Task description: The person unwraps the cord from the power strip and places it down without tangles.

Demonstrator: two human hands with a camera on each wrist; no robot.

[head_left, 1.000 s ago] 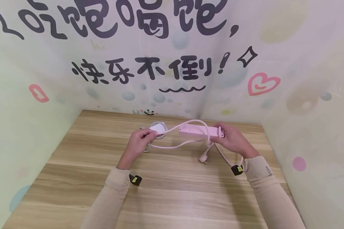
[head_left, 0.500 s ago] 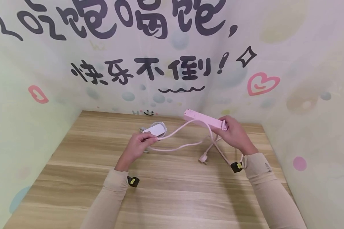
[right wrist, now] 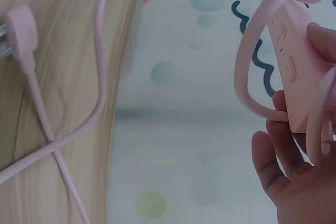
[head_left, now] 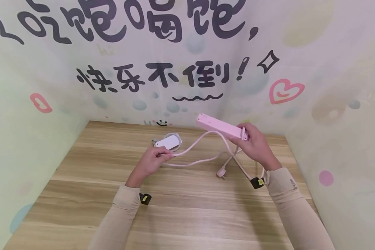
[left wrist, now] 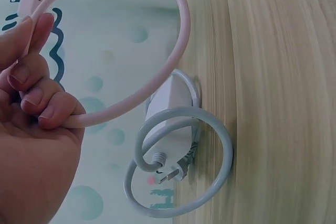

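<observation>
A red heart (head_left: 41,103) marks the wall (head_left: 125,107) far out to the left of a person's left hand (head_left: 150,162), which reaches over a wooden table (head_left: 181,208) from a beige left sleeve (head_left: 118,208). A black box (head_left: 146,199) sits at that wrist. The left hand is nearly closed, its thumb and forefinger pinching a pink cord (left wrist: 148,92), the other fingers curled in around the same line. Just beyond those fingertips lies a white block (head_left: 168,142) with a coiled grey cord (left wrist: 228,153) and a grey plug (left wrist: 178,171).

From the left hand, 2 runs of pink cord stretch toward the right hand (head_left: 255,143), the upper in a high arch. A pink plug (head_left: 221,172) rests on the table between the 2 hands, nearer the right; close by, 2 lengths of cord cross.

A pink power strip (head_left: 218,126) is held up off the table in the right hand, tilted, its far end pointing away toward the wall. The right hand is closed around the near end, where a short turn of cord shows. At the right wrist is a 2nd black box (head_left: 257,183), beside a beige right sleeve (head_left: 290,205). A pink heart (head_left: 286,91) decorates the wall beyond the right hand.
</observation>
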